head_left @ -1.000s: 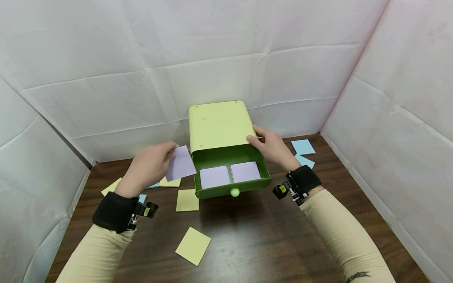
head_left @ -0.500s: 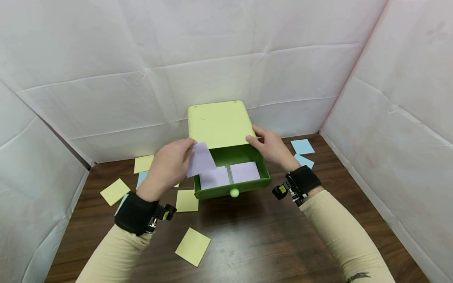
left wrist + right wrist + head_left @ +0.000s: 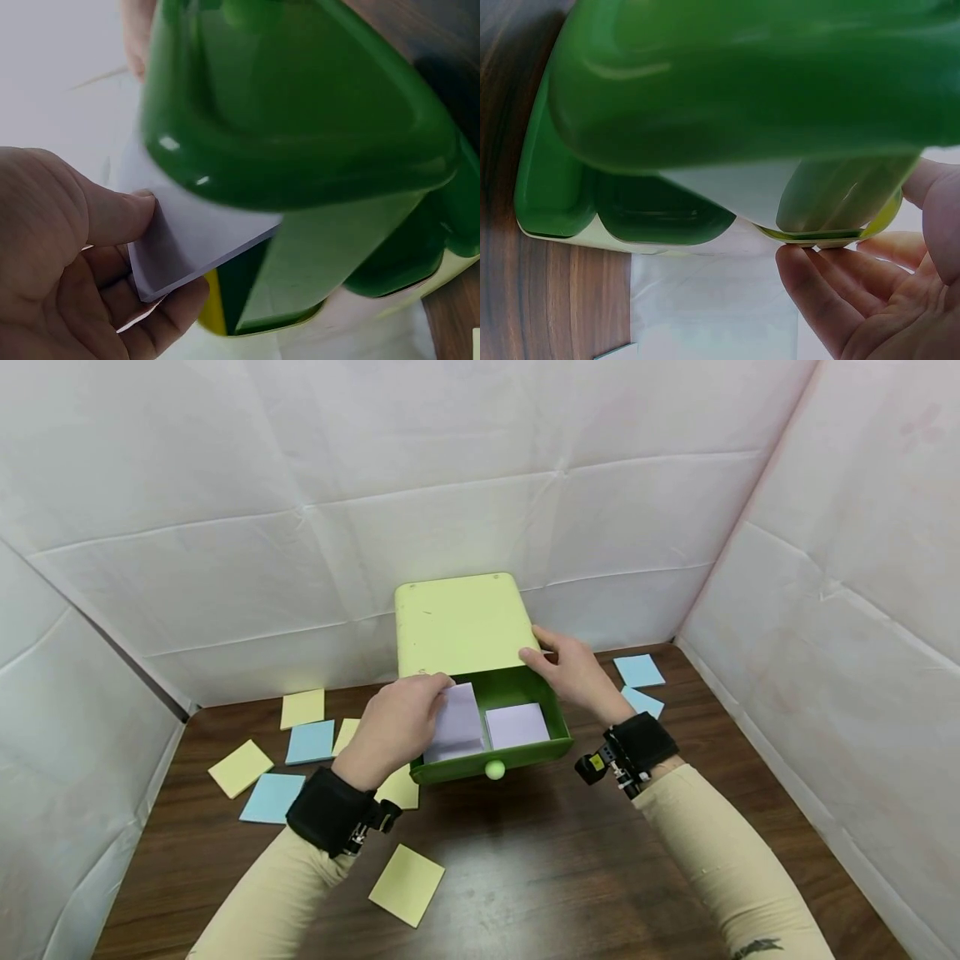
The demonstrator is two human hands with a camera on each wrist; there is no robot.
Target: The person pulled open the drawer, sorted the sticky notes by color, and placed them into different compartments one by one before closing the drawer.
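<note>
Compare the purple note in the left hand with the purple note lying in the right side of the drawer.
The held purple note is pinched by the left hand and tilted over the drawer's left compartment; the right-compartment purple note lies flat, untouched. The hand partly covers the held one; the other shows whole. Both are pale purple squares inside the green drawer.

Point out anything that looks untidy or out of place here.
Yellow notes and blue notes lie scattered at odd angles across the table, on both sides of the green drawer box. The purple notes in the open drawer lie neatly.
</note>
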